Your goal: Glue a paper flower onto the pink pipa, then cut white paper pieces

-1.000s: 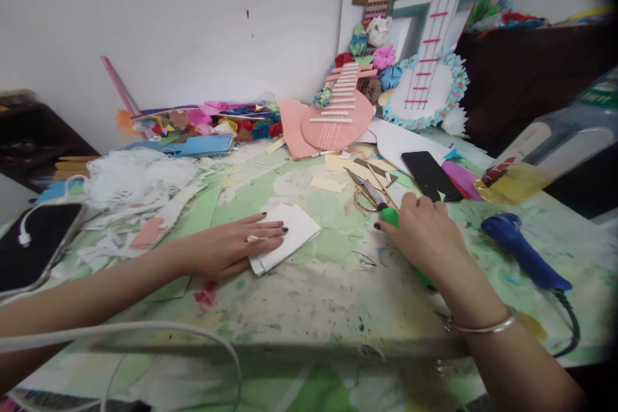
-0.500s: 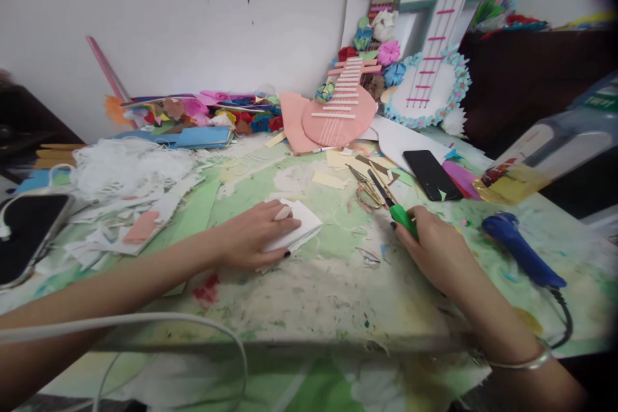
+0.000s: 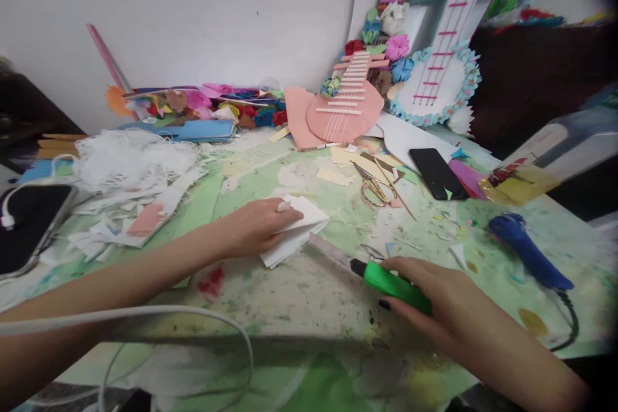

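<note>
My left hand point(image 3: 255, 225) is closed on a folded stack of white paper point(image 3: 305, 224) near the middle of the table, its fingers curled at the paper's left side. A small whitish piece shows at the fingers. In my right hand point(image 3: 458, 299) is a utility knife point(image 3: 392, 282) with a green handle, fingers wrapped round it. Its long blade is out and points left, the tip close to the paper's right edge; whether it touches cannot be made out. Gold-handled scissors point(image 3: 374, 187) and a thin wooden stick point(image 3: 396, 189) lie just beyond the knife.
A black phone point(image 3: 436, 173), a blue hot glue gun point(image 3: 526, 251) and a tilted clear bottle point(image 3: 541, 154) are at right. White string point(image 3: 135, 158), paper scraps and another phone point(image 3: 29, 225) lie left. Paper instruments point(image 3: 345, 109) lean at the back. A white cable point(image 3: 193, 310) loops in front.
My right hand has lifted the utility knife from beside the scissors and brought it left and nearer, its blade now by the paper. My left hand's fingers have curled in on the paper.
</note>
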`<control>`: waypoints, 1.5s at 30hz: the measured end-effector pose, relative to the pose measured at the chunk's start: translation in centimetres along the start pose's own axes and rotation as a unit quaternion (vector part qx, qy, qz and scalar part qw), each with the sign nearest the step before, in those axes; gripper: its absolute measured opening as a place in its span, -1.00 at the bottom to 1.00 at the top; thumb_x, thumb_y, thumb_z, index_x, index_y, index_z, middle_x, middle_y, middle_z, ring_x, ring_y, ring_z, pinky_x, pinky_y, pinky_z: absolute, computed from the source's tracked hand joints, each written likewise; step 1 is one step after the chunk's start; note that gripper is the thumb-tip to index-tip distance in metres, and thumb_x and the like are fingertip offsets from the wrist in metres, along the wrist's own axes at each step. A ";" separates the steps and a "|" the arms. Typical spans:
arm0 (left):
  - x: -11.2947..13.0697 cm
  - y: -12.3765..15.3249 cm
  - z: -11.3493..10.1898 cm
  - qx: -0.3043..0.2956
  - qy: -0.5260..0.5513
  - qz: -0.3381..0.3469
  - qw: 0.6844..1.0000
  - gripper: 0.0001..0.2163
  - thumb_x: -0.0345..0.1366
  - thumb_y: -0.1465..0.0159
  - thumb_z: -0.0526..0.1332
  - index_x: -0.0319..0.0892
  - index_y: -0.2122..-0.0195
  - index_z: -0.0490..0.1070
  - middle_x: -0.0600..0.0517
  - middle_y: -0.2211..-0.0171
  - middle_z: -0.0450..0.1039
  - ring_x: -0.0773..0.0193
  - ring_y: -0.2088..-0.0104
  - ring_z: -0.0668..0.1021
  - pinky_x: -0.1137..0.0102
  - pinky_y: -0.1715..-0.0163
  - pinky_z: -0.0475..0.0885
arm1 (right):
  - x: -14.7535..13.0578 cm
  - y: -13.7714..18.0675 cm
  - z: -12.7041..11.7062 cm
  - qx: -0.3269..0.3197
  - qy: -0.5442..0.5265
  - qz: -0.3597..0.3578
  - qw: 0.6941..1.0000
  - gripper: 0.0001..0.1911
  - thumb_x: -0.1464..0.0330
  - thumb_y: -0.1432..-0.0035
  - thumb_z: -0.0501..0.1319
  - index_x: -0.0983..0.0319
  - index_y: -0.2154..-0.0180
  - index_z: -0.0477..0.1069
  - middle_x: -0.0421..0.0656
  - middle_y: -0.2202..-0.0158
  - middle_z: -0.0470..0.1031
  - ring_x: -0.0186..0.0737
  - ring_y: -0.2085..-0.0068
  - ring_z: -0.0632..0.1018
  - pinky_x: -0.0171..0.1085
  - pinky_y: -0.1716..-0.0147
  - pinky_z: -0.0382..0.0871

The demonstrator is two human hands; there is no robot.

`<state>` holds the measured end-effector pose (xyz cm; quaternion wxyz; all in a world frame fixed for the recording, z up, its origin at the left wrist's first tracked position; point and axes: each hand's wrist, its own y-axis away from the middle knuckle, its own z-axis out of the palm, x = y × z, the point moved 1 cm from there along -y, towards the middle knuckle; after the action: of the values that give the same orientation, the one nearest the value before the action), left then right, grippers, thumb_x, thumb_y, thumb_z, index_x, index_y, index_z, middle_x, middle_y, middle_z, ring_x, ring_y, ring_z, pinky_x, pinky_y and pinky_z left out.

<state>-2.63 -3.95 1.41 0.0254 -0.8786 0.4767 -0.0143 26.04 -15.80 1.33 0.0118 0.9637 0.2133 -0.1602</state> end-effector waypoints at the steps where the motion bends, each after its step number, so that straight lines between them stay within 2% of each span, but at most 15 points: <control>1: -0.1 -0.1 -0.1 -0.018 0.000 -0.017 1.000 -0.73 -0.37 -0.29 -0.03 -0.17 0.03 0.33 -0.07 0.19 0.46 0.18 0.23 0.49 0.37 0.28 0.32 | -0.2 0.0 0.2 -0.003 0.012 -0.002 1.000 -0.73 0.26 -0.25 0.05 0.16 0.03 0.30 -0.08 0.24 0.51 -0.17 0.34 0.55 -0.24 0.40 0.38; 3: -0.4 -0.3 -0.5 -0.042 0.010 -0.032 0.999 -0.73 -0.36 -0.32 -0.05 -0.13 0.03 0.35 -0.05 0.19 0.47 0.19 0.22 0.50 0.38 0.29 0.31 | -0.5 -0.4 0.5 -0.002 0.040 -0.001 0.999 -0.70 0.27 -0.24 0.06 0.19 0.01 0.30 -0.06 0.25 0.50 -0.14 0.34 0.55 -0.21 0.39 0.38; 6: -0.8 -0.6 -1.1 -0.044 0.019 -0.019 0.999 -0.73 -0.38 -0.31 -0.02 -0.09 0.03 0.36 -0.02 0.19 0.47 0.22 0.23 0.50 0.41 0.29 0.30 | -0.9 -1.4 0.8 0.001 0.076 0.009 0.997 -0.71 0.29 -0.21 0.10 0.22 0.03 0.32 -0.07 0.28 0.49 -0.11 0.33 0.55 -0.18 0.38 0.38; 12: -0.6 -1.3 -1.4 -0.005 -0.036 0.037 0.999 -0.73 -0.48 -0.28 0.01 -0.13 0.07 0.39 -0.03 0.32 0.47 0.24 0.27 0.48 0.37 0.23 0.28 | -1.4 -3.2 1.3 -0.005 0.116 0.051 0.992 -0.82 0.29 -0.20 0.13 0.23 0.18 0.36 -0.10 0.33 0.48 -0.09 0.33 0.54 -0.24 0.45 0.30; 17: 0.4 -1.6 -1.1 0.021 -0.107 0.081 0.991 -0.76 -0.48 -0.31 -0.02 -0.20 0.16 0.41 -0.05 0.36 0.47 0.19 0.25 0.47 0.26 0.14 0.27 | -1.9 -4.2 1.3 -0.008 0.160 0.089 0.983 -0.80 0.27 -0.21 0.13 0.24 0.18 0.36 -0.10 0.35 0.48 -0.11 0.40 0.53 -0.29 0.55 0.16; 20: 0.6 -1.3 -0.3 0.036 -0.119 0.097 0.987 -0.77 -0.46 -0.34 -0.04 -0.24 0.12 0.39 -0.09 0.27 0.49 0.16 0.20 0.48 0.23 0.11 0.28 | -2.1 -4.7 1.4 -0.019 0.177 0.111 0.978 -0.76 0.25 -0.21 0.12 0.24 0.14 0.38 -0.09 0.34 0.49 -0.12 0.43 0.53 -0.29 0.58 0.10; 22: 0.6 -0.9 0.5 0.041 -0.119 0.102 0.987 -0.76 -0.46 -0.34 -0.04 -0.28 0.05 0.36 -0.14 0.17 0.49 0.14 0.14 0.48 0.24 0.10 0.28 | -2.1 -4.9 1.5 -0.024 0.178 0.108 0.978 -0.67 0.25 -0.23 0.10 0.24 0.02 0.35 -0.08 0.31 0.51 -0.12 0.42 0.54 -0.29 0.59 0.10; 26: 0.8 -0.2 1.9 0.039 -0.112 0.100 0.988 -0.65 -0.45 -0.34 -0.06 -0.31 -0.15 0.20 -0.20 -0.08 0.37 0.05 -0.02 0.41 0.21 0.07 0.26 | -2.2 -5.0 1.8 -0.031 0.181 0.085 0.979 -0.48 0.28 -0.27 0.04 0.17 -0.24 0.11 -0.09 0.26 0.52 -0.14 0.41 0.54 -0.28 0.58 0.13; 31: 1.3 0.2 2.5 0.007 -0.082 0.067 0.994 -0.52 -0.43 -0.34 -0.08 -0.17 -0.30 -0.02 -0.13 -0.21 0.23 -0.02 -0.11 0.32 0.09 -0.02 0.16 | -2.5 -5.1 2.1 -0.040 0.226 0.086 0.969 -0.47 0.33 -0.26 0.02 0.13 -0.26 0.09 -0.08 0.31 0.50 -0.15 0.48 0.53 -0.27 0.61 0.07; 34: 1.4 0.3 2.1 0.003 -0.043 0.080 0.996 -0.48 -0.36 -0.29 0.00 -0.20 -0.29 -0.01 -0.14 -0.22 0.22 -0.09 -0.17 0.24 0.00 -0.12 0.04 | -2.6 -5.3 2.0 -0.042 0.247 0.061 0.966 -0.47 0.38 -0.24 0.01 0.18 -0.25 0.11 -0.07 0.34 0.48 -0.15 0.50 0.52 -0.27 0.61 0.04; 36: 1.4 0.1 1.6 0.008 -0.019 0.089 0.996 -0.51 -0.26 -0.29 0.03 -0.20 -0.25 0.09 -0.13 -0.20 0.24 -0.10 -0.18 0.23 -0.03 -0.15 -0.02 | -2.6 -5.4 1.9 -0.042 0.247 0.037 0.967 -0.47 0.40 -0.23 -0.01 0.23 -0.24 0.13 -0.06 0.35 0.48 -0.14 0.49 0.52 -0.26 0.59 0.06; 38: 1.7 -0.5 1.2 0.021 0.000 0.073 0.997 -0.62 -0.21 -0.34 -0.02 -0.14 -0.14 0.27 -0.09 -0.12 0.35 -0.03 -0.14 0.31 -0.01 -0.15 0.02 | -2.3 -5.3 1.8 -0.046 0.238 0.015 0.970 -0.46 0.41 -0.23 -0.01 0.30 -0.24 0.11 -0.04 0.34 0.49 -0.13 0.46 0.53 -0.25 0.58 0.09; 41: 2.3 -1.8 1.4 0.031 0.013 -0.015 0.999 -0.66 -0.20 -0.39 -0.09 -0.13 0.16 0.47 -0.04 0.19 0.54 0.15 0.17 0.52 0.19 0.06 0.29 | -1.8 -5.2 1.7 -0.052 0.227 -0.026 0.972 -0.42 0.44 -0.20 -0.01 0.38 -0.25 0.05 -0.02 0.29 0.49 -0.15 0.44 0.53 -0.25 0.55 0.11; 43: 2.7 -2.6 2.0 0.061 -0.009 -0.094 0.994 -0.65 -0.20 -0.39 -0.08 -0.19 0.31 0.47 -0.05 0.35 0.51 0.22 0.36 0.51 0.31 0.28 0.35 | -1.5 -5.1 1.7 -0.053 0.225 -0.047 0.972 -0.41 0.49 -0.18 -0.02 0.41 -0.25 0.04 -0.02 0.29 0.50 -0.17 0.44 0.52 -0.25 0.55 0.11; 45: 3.2 -3.1 2.7 0.112 -0.048 -0.130 0.984 -0.69 -0.25 -0.38 -0.05 -0.24 0.32 0.44 -0.09 0.36 0.46 0.20 0.36 0.49 0.34 0.34 0.34 | -1.3 -5.1 1.7 -0.050 0.220 -0.060 0.972 -0.41 0.52 -0.17 -0.02 0.42 -0.24 0.05 -0.03 0.31 0.50 -0.20 0.45 0.51 -0.26 0.55 0.10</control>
<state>1.81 -4.83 -1.08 0.1446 -0.9241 0.3525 -0.0290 22.31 -11.85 0.34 0.0029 0.9590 0.2756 0.0657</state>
